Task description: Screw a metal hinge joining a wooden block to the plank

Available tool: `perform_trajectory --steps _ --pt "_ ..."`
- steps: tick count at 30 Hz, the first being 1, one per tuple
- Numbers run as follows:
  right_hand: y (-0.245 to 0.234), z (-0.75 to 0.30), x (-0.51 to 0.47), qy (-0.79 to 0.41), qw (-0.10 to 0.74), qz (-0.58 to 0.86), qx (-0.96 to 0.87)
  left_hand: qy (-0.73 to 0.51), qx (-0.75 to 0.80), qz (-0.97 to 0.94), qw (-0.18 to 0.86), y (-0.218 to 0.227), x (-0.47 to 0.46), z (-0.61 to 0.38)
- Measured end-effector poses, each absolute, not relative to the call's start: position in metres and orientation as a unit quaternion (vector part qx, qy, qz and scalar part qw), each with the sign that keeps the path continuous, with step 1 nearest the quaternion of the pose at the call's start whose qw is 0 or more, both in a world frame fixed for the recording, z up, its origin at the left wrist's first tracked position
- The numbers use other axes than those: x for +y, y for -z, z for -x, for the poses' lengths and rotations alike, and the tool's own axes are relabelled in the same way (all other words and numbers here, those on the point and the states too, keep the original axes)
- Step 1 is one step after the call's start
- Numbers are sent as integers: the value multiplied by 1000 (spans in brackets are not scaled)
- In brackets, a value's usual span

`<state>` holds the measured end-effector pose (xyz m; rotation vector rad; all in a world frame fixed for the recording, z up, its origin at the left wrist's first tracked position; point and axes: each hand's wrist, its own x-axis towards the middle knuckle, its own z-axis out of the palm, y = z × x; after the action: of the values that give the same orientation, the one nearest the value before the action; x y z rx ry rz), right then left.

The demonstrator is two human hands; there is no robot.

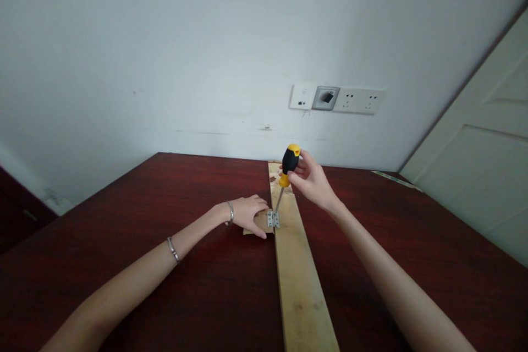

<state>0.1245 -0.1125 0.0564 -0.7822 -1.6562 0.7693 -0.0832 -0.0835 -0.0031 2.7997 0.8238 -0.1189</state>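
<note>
My right hand (310, 180) grips a screwdriver (291, 159) with a black and yellow handle, its fingers around the lower handle. The shaft slants down to a small metal hinge (273, 219), and the tip meets the hinge's right leaf. That leaf lies on a long pale wooden board (299, 264); the left leaf rests on a small brown piece (263, 222), perhaps cardboard. On this piece lies my left hand (248, 213), thumb and fingers spread beside the hinge and partly covering it. Screws in the leaves are too small to make out surely.
The dark red tabletop (198, 187) runs back to a white wall (185, 55). Sockets (357, 100) with a black plug (327, 98) sit on the wall. A thin pale strip (396, 179) lies at the back right, near a white panelled door (487, 154).
</note>
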Motion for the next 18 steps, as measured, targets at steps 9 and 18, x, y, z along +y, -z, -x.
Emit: perform_trajectory --steps 9,18 --pt "-57 -125 -112 -326 537 338 -701 41 284 -951 111 1 -85 83" --pt "-58 -115 -119 -285 534 384 -698 42 282 -951 115 0 -84 82"
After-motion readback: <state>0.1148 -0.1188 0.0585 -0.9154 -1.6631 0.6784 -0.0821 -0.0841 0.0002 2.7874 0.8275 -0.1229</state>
